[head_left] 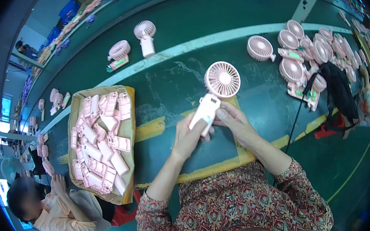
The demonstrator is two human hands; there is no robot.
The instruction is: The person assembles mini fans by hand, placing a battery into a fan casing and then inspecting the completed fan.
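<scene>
The little handheld fan [216, 93] I've got in my left hand [188, 137] and right hand [234, 121] looks like smooth pink plastic, handle paler with a slight sheen. The handle shells in the tray [130, 133] are the same smooth plastic; the tray itself looks like plain matt brown cardboard. The green bench top [178, 85] is scuffed and worn in patches, with yellow tape lines peeling a bit. My sleeves [296, 180] are soft patterned cloth.

- A pink handheld fan [215, 93], round grilled head tilted up and away, white handle angled down-left, held above the green table.
- Left hand [188, 137] grips the handle; right hand [234, 121] steadies beside it.
</scene>
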